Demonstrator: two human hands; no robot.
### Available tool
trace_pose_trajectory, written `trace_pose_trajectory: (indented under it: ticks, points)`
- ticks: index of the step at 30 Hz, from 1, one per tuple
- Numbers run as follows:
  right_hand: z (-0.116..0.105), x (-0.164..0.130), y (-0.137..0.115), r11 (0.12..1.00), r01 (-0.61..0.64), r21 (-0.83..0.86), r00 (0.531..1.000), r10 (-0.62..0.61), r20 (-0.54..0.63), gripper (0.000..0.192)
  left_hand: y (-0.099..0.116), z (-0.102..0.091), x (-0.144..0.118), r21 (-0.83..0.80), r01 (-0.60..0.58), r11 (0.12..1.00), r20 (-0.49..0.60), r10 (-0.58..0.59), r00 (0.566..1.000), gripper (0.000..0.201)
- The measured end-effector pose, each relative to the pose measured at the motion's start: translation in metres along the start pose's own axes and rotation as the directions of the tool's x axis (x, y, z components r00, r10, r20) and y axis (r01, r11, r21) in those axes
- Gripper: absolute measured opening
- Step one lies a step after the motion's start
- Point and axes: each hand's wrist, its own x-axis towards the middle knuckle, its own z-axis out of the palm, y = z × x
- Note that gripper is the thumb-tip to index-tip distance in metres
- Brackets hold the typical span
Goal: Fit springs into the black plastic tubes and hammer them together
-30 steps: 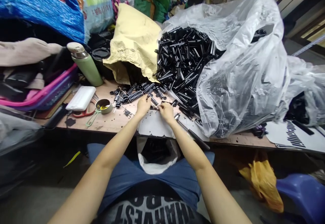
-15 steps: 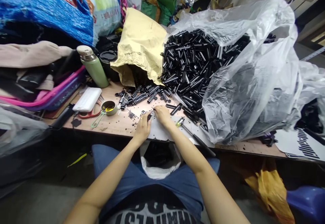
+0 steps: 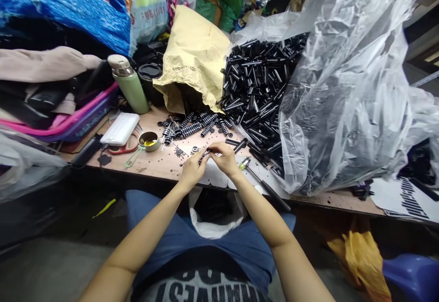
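My left hand [image 3: 194, 168] is closed around a small dark ribbed part [image 3: 203, 156] at the table's front edge. Fingers of my right hand [image 3: 224, 159] are pinched at the far end of that part, close to the left fingertips. Exactly what the right fingertips grip is too small to make out. Just beyond both hands lies a pile of black coil-ringed rods [image 3: 195, 126]. A small round ring [image 3: 195, 149] rests beside the left fingers. Under my forearms a grey sheet [image 3: 218, 176] covers part of the tabletop.
A heap of black tubes [image 3: 257, 78] fills a clear plastic bag [image 3: 353, 101] at right. A black-handled tool [image 3: 264, 183] lies beside my right wrist. Left are a small metal cup [image 3: 149, 141], white power bank [image 3: 120, 129] and green flask [image 3: 129, 87]. A white bag [image 3: 214, 231] hangs open below.
My two hands have come together at the dark part; the right fingers have lifted from the table to meet the left. The clear bag's side has billowed upward over the tubes.
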Motion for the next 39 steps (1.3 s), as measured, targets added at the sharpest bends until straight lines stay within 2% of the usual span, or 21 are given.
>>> trace_pose_trajectory:
  ticks: [3,5,7,8,10,12,15,18,23,25,27,28,29,31,35,37,39]
  points:
    - [-0.001,-0.005,-0.003,0.996,0.088,-0.016,0.996,-0.088,-0.008,0.016,-0.001,-0.001,0.0,-0.037,-0.005,0.999,-0.011,0.005,1.0,0.038]
    - [-0.003,-0.008,-0.004,0.991,0.132,-0.008,0.991,-0.132,0.037,0.016,-0.003,0.0,0.001,-0.086,0.009,0.996,-0.033,-0.012,0.999,0.036]
    - [-0.005,-0.004,0.0,0.994,0.112,0.002,0.988,-0.112,0.105,0.018,-0.006,0.002,0.002,-0.171,0.038,0.985,-0.06,-0.049,0.997,0.038]
    - [-0.005,0.002,0.004,0.998,0.061,-0.016,0.991,-0.059,0.124,0.02,-0.007,0.004,0.002,-0.228,0.053,0.972,-0.063,-0.069,0.996,0.039]
    - [-0.003,0.021,0.017,0.984,-0.126,-0.124,0.985,0.14,0.104,0.024,-0.01,0.009,0.003,-0.36,0.088,0.929,-0.049,-0.113,0.992,0.042]
    - [0.002,0.046,0.031,0.92,-0.312,-0.239,0.943,0.33,0.039,0.022,-0.011,0.013,0.005,-0.478,0.141,0.867,-0.029,-0.176,0.984,0.04]
    - [0.012,0.077,0.047,0.865,-0.432,-0.257,0.892,0.451,0.016,0.01,-0.012,0.013,0.007,-0.546,0.206,0.812,-0.037,-0.269,0.963,0.036]
    - [0.017,0.081,0.049,0.864,-0.479,-0.156,0.868,0.493,0.063,0.005,-0.011,0.004,0.011,-0.455,0.187,0.871,-0.078,-0.247,0.966,0.035]
    - [0.007,0.039,0.027,0.805,-0.588,0.083,0.798,0.561,0.22,0.021,-0.006,-0.003,0.013,-0.189,0.062,0.98,-0.116,-0.085,0.99,0.041]
    - [-0.001,0.022,0.017,0.695,-0.654,0.299,0.757,0.593,0.276,0.026,-0.001,0.002,0.012,-0.117,0.018,0.993,-0.112,-0.031,0.993,0.04]
    - [-0.009,0.01,0.01,0.529,-0.675,0.515,0.721,0.62,0.31,0.033,0.005,0.008,0.009,-0.067,-0.016,0.998,-0.107,0.008,0.994,0.039]
    - [-0.013,0.006,0.008,0.464,-0.668,0.582,0.711,0.63,0.313,0.035,0.008,0.011,0.007,-0.046,-0.028,0.999,-0.102,0.023,0.994,0.038]
    - [-0.016,0.003,0.007,0.438,-0.658,0.613,0.708,0.638,0.303,0.036,0.011,0.014,0.006,-0.028,-0.038,0.999,-0.095,0.035,0.995,0.038]
    - [-0.022,-0.002,0.006,0.479,-0.623,0.618,0.734,0.632,0.25,0.034,0.015,0.017,0.003,0.001,-0.061,0.998,-0.073,0.061,0.995,0.038]
    - [-0.035,-0.013,-0.001,0.775,-0.465,0.428,0.877,0.468,0.104,0.028,0.019,0.027,0.002,0.006,-0.121,0.993,-0.074,0.122,0.99,0.04]
    - [-0.041,-0.02,-0.009,0.876,-0.385,0.291,0.922,0.377,0.086,0.029,0.016,0.036,0.002,-0.044,-0.156,0.987,-0.118,0.15,0.982,0.044]
    - [-0.047,-0.025,-0.018,0.937,-0.307,0.165,0.949,0.289,0.127,0.029,0.011,0.045,0.0,-0.116,-0.199,0.973,-0.152,0.181,0.972,0.046]
